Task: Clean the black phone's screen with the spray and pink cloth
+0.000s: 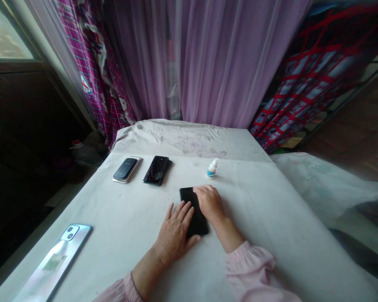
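A black smartphone lies flat on the white-covered table, its dark glossy face up. My left hand rests across its left side with the fingers spread and the thumb near its bottom edge. On the phone's upper right part, my right hand is closed, fingers curled and pressed down. A small pale spot shows at its fingertips; whether it is something held I cannot tell. Just beyond the phone stands a small white spray bottle with a blue label, upright and apart from both hands.
Two stacked phones lie at the back left, beside another black pair. A silver-blue phone lies camera side up at the front left. Purple curtains hang behind the table. A whitish plastic bag is at the right.
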`<state>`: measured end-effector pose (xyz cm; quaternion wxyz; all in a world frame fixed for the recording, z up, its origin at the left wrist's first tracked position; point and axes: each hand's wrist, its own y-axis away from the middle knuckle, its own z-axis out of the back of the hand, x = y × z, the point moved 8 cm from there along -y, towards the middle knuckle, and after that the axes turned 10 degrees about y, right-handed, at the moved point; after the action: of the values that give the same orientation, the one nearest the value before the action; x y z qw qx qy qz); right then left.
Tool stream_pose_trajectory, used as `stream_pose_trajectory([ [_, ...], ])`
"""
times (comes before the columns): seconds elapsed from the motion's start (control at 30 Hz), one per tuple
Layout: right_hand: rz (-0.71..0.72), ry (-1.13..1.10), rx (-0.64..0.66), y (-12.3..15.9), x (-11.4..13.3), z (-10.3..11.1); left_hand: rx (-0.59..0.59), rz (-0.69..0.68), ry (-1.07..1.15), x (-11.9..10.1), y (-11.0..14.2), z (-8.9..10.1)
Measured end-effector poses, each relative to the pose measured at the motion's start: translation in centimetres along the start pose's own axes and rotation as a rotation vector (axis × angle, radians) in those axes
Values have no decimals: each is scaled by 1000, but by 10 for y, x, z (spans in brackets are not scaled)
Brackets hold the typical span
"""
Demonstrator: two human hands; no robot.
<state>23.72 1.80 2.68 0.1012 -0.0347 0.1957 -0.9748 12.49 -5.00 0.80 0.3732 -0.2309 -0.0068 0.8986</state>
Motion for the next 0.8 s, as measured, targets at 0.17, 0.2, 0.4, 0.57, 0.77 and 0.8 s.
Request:
stream_pose_trajectory([
  [0.17,38,1,-55,27,5,8,-21,15,30,0,1,-2],
  [0.2,41,4,-60,31,6,9,-19,15,33,0,1,-2],
  [0.4,12,27,-16,19,6,5,-1,32,36,0,0,-3],
  [0.57,-19,56,30,-4,4,-1,3,29,37,0,0,-2],
  [0.77,0,30,3,17,7,5,-28,27,50,-1,0,0],
  [0.8,5,26,0,23,8,6,-30,27,54,-1,0,0],
])
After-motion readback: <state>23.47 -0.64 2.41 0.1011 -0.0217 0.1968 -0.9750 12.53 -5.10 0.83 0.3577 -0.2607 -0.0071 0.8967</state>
